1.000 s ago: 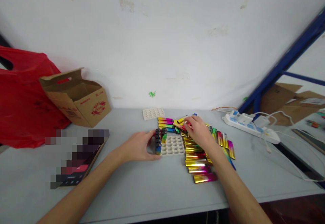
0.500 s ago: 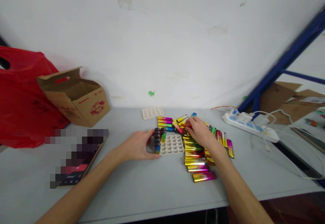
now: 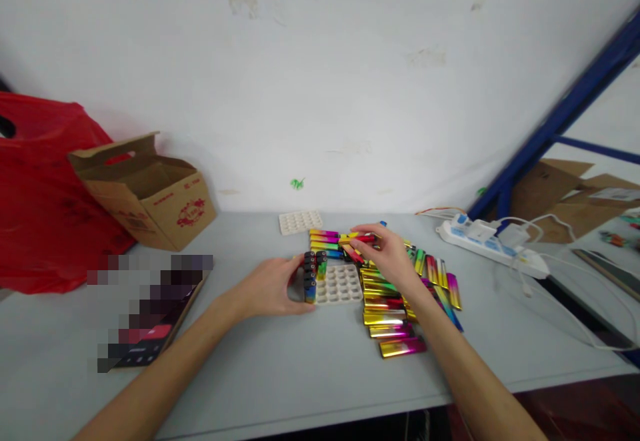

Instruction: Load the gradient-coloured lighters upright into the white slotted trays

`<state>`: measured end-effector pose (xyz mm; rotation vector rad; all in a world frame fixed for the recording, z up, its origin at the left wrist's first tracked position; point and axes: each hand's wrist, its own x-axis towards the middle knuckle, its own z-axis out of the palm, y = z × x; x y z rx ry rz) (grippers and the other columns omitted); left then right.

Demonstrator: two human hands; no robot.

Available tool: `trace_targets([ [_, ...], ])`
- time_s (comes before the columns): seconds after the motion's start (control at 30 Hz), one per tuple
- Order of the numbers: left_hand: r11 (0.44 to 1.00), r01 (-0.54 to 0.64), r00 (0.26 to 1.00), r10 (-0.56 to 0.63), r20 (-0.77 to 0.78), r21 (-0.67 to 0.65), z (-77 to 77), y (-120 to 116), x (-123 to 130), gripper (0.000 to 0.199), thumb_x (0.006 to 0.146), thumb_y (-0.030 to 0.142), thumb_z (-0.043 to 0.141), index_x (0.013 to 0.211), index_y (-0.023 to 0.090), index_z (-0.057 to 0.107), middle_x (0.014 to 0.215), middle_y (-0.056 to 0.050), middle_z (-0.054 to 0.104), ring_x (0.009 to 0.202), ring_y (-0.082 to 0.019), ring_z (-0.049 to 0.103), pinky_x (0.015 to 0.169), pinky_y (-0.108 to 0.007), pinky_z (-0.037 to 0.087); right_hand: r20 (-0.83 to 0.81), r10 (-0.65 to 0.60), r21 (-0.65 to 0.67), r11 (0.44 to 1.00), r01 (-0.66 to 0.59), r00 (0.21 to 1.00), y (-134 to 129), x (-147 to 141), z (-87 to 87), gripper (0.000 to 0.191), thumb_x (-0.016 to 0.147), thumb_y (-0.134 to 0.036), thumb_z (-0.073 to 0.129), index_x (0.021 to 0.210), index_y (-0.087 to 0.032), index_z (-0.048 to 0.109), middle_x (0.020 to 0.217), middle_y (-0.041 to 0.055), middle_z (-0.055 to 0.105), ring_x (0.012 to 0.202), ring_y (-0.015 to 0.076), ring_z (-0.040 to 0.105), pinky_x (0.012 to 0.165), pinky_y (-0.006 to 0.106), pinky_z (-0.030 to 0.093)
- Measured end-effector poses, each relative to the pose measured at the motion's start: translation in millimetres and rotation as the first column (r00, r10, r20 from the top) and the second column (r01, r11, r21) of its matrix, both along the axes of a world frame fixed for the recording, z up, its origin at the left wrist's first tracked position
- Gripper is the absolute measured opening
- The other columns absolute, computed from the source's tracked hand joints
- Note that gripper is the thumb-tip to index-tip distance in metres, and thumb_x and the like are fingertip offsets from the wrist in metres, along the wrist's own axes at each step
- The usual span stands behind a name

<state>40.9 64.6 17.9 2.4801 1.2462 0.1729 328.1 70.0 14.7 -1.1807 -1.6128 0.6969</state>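
Note:
A white tray (image 3: 345, 285) with rows of round-cornered pockets lies on the table. Along its left side several lighters (image 3: 310, 274) stand upright, black tops up. My left hand (image 3: 275, 287) is closed around the tray's left end, thumb at the near corner and fingers at the far one, beside the standing lighters. To the right, my right hand (image 3: 387, 257) pinches a red and yellow lighter (image 3: 364, 238), held roughly level above the pile. Many shiny lighters (image 3: 385, 302) in gold, magenta, green and blue lie beneath and around that hand.
A second pocketed tray (image 3: 301, 221) lies near the wall. On the left are an open cardboard box (image 3: 170, 207), a red plastic bag (image 3: 50, 194) and a partly blurred flat dark object (image 3: 155, 341). A white power strip (image 3: 495, 247) with cables sits at right.
My right hand has lifted slightly from the pile, and a red and yellow lighter now shows in its fingers, pointing left. My left hand and the tray stay in place.

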Motion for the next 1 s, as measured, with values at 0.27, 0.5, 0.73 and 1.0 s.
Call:
trace_targets([
  [0.27,1.000,-0.007,1.000,0.007,0.008,-0.011,0.9,0,1,0.064,0.074,0.065,0.081,0.117,0.021,0.061,0.096,-0.005,0.077,0.080,-0.028,0.071,0.069,-0.033,0.046,-0.490,0.017,-0.236,0.960,-0.151,0.872,-10,-27,-1.1,0.045,0.070,-0.048,0.097,0.100,-0.019,0.080,0.076,-0.0017,0.069,0.069,0.0138,0.057,0.067,0.028,0.046],
  [0.5,1.000,0.002,1.000,-0.002,0.010,-0.012,0.3,0,1,0.063,0.074,0.066,0.080,0.115,0.022,0.061,0.100,-0.006,0.078,0.081,-0.028,0.072,0.068,-0.032,0.047,-0.513,0.074,-0.188,0.962,-0.196,0.855,-14,-35,2.2,0.044,0.088,-0.065,0.080,0.093,-0.021,0.072,0.087,0.0004,0.070,0.079,0.0165,0.064,0.078,0.030,0.055],
  [0.73,1.000,-0.002,1.000,0.002,-0.009,-0.001,3.1,-1,2,0.062,0.075,0.068,0.078,0.114,0.022,0.062,0.099,-0.006,0.077,0.082,-0.029,0.072,0.070,-0.033,0.048,-0.551,0.038,-0.334,0.905,-0.263,0.833,-17,-44,1.8,0.063,0.079,-0.083,0.074,0.082,-0.025,0.049,0.061,-0.0105,0.032,0.049,0.0085,0.023,0.043,0.021,0.020],
  [1.0,1.000,-0.001,1.000,0.001,0.004,-0.010,-0.5,0,0,0.064,0.074,0.068,0.078,0.116,0.022,0.061,0.098,-0.006,0.076,0.081,-0.028,0.071,0.069,-0.033,0.046,-0.433,0.002,-0.407,0.892,-0.197,0.902,-18,-47,-4.6,0.066,0.093,-0.078,0.049,0.053,-0.026,0.037,0.048,-0.0068,0.025,0.044,0.0091,0.016,0.043,0.027,0.012],
])
